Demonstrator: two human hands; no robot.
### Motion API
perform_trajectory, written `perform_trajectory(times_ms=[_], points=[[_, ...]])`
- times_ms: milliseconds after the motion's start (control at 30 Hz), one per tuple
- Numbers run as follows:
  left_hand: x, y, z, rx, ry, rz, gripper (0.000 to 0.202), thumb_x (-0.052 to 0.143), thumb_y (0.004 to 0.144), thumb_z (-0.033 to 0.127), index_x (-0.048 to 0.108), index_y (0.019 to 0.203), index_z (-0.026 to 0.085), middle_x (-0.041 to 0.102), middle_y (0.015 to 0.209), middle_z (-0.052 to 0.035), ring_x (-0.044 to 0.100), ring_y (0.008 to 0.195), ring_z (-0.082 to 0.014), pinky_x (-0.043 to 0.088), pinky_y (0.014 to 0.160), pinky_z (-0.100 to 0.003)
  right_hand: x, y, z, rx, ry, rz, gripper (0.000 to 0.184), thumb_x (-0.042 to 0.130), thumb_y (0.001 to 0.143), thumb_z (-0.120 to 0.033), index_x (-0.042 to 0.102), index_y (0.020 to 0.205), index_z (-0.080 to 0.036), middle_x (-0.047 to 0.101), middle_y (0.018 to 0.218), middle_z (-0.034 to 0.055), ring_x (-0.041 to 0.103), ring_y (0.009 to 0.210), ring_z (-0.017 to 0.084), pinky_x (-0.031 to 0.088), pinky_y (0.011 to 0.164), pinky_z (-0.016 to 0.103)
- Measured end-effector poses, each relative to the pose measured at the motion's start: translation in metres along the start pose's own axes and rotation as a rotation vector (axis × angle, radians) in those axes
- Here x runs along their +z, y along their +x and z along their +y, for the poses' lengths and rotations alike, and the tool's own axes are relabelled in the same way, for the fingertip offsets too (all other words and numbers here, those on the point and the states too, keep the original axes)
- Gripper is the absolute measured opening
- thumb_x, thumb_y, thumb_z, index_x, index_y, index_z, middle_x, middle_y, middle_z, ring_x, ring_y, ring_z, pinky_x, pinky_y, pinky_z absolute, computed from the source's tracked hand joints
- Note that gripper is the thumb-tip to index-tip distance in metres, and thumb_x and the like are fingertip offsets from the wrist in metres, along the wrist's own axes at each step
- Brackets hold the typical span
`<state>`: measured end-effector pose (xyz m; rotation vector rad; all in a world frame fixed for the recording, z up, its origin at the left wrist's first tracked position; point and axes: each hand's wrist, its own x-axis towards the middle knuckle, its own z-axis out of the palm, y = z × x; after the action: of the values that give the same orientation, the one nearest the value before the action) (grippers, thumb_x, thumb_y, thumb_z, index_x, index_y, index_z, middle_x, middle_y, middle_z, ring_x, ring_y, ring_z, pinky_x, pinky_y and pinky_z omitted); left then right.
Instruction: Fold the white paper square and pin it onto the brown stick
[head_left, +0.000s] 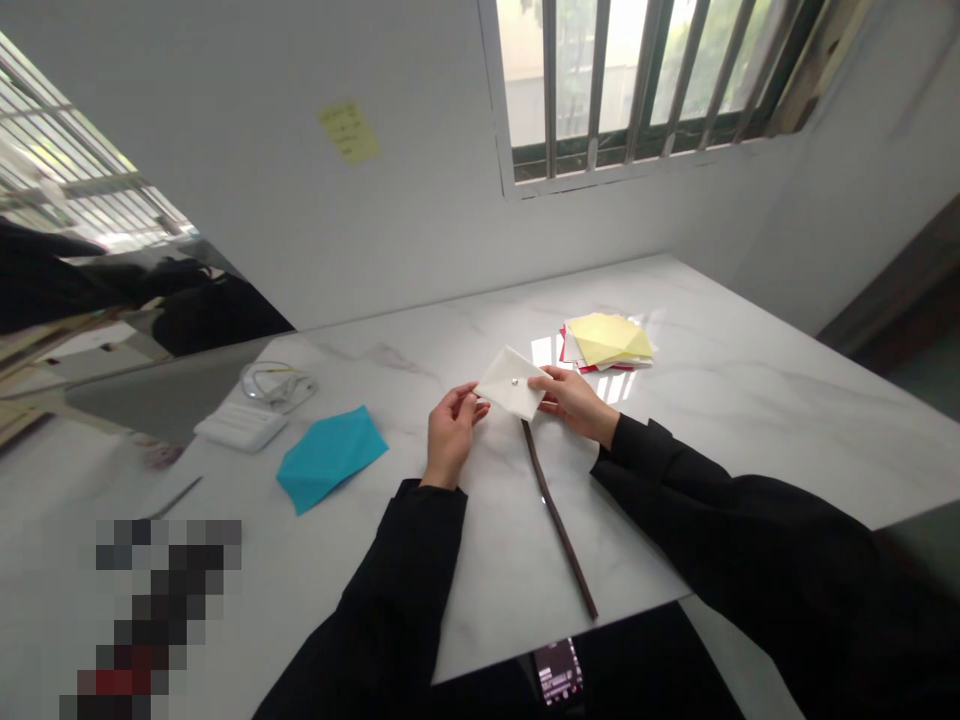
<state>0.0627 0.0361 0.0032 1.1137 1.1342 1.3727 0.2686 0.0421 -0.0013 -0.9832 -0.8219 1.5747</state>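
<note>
From my remote station, left to right: teal folded paper (330, 458) on the marble tabletop (720, 400); left hand (452, 432) and right hand (574, 400) apart, pinching opposite edges of a white paper envelope (511, 385) with a metal stud, contents unseen, just above a dark strip (553, 510); yellow-and-red paper stack (609, 342) beyond.

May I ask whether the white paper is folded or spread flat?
Folded: the white paper has an envelope shape, with a metal stud on its flap.
</note>
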Motion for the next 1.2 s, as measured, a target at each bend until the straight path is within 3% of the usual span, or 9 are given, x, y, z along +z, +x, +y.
perform_trajectory(times_ms=[133, 300, 367, 667, 1200], points=[[0.002, -0.003, 0.007, -0.048, -0.029, -0.026, 0.047, 0.078, 0.081, 0.051, 0.074, 0.112, 0.017, 0.074, 0.108, -0.0093, 0.069, 0.087, -0.0166, 0.056, 0.082, -0.029, 0.001, -0.002, 0.000, -0.083, -0.103, -0.012, 0.029, 0.080, 0.072, -0.033, 0.070, 0.095, -0.018, 0.073, 0.092, 0.0023, 0.066, 0.080, 0.014, 0.053, 0.069, 0.024], [0.007, -0.010, 0.007, -0.083, 0.043, -0.234, 0.053, 0.088, 0.072, 0.045, 0.075, 0.113, 0.014, 0.076, 0.105, -0.0104, 0.071, 0.092, -0.0245, 0.057, 0.082, -0.034, 0.002, -0.004, 0.004, -0.125, -0.169, -0.091, 0.032, 0.081, 0.074, -0.038, 0.070, 0.097, -0.019, 0.072, 0.086, 0.0015, 0.064, 0.074, 0.014, 0.053, 0.068, 0.025], [0.008, -0.012, 0.005, -0.086, 0.043, -0.262, 0.052, 0.087, 0.073, 0.044, 0.076, 0.112, 0.012, 0.077, 0.104, -0.0106, 0.071, 0.092, -0.0258, 0.057, 0.083, -0.036, 0.002, -0.004, 0.005, -0.137, -0.203, -0.095, 0.031, 0.081, 0.075, -0.039, 0.071, 0.097, -0.019, 0.071, 0.085, 0.0015, 0.064, 0.073, 0.014, 0.053, 0.067, 0.025], [0.010, -0.015, 0.012, -0.145, -0.077, -0.226, 0.047, 0.088, 0.071, 0.032, 0.075, 0.111, 0.012, 0.078, 0.108, -0.0107, 0.071, 0.095, -0.0255, 0.055, 0.087, -0.036, 0.004, -0.007, 0.000, -0.182, -0.262, -0.105, 0.027, 0.080, 0.076, -0.038, 0.071, 0.092, -0.018, 0.065, 0.075, -0.0006, 0.056, 0.065, 0.011, 0.047, 0.058, 0.022], [0.011, -0.016, 0.012, -0.180, -0.106, -0.218, 0.051, 0.089, 0.068, 0.032, 0.072, 0.112, 0.013, 0.077, 0.109, -0.0105, 0.071, 0.093, -0.0242, 0.055, 0.081, -0.033, 0.004, -0.006, 0.002, -0.188, -0.308, -0.100, 0.030, 0.080, 0.076, -0.038, 0.072, 0.097, -0.018, 0.063, 0.072, -0.0017, 0.051, 0.059, 0.010, 0.044, 0.056, 0.023]])
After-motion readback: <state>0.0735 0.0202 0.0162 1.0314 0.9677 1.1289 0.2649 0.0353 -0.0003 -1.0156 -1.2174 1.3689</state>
